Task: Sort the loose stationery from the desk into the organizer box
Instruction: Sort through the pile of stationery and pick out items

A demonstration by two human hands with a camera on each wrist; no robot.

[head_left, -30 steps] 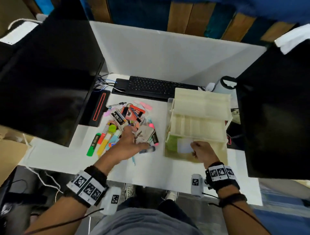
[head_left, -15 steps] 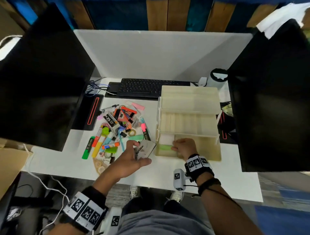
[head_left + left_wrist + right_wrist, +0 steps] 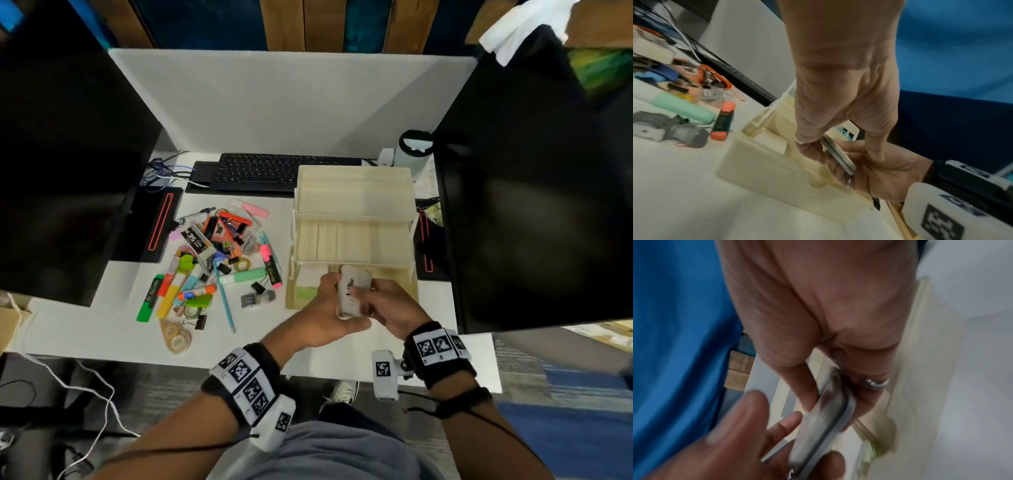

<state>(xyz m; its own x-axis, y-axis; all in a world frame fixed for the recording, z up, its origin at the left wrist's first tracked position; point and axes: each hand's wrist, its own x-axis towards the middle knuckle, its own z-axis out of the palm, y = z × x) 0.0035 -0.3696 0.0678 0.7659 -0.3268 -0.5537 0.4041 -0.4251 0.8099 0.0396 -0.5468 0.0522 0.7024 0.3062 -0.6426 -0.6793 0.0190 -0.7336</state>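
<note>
A flat white case (image 3: 354, 291) with dark lettering hangs over the front bottom compartment of the cream tiered organizer box (image 3: 356, 219). Both hands hold it. My left hand (image 3: 334, 301) grips its left edge, thumb on top. My right hand (image 3: 373, 303) pinches its right side. In the left wrist view the case (image 3: 838, 155) shows edge-on between the left fingers (image 3: 807, 146), with the right palm (image 3: 890, 175) behind it. The right wrist view is blurred but shows the case (image 3: 824, 415) pinched. Loose stationery (image 3: 212, 267) lies piled left of the box.
White and green note pads (image 3: 306, 282) lie in the box's bottom compartment. A black keyboard (image 3: 284, 171) sits behind the pile. Dark monitors stand at the left (image 3: 68, 171) and right (image 3: 534, 205). A black device with a red outline (image 3: 157, 222) lies left of the pile.
My left hand lifted the white case from the pile and carried it right to the box. My right hand left the bottom compartment and took hold of the case as well.
</note>
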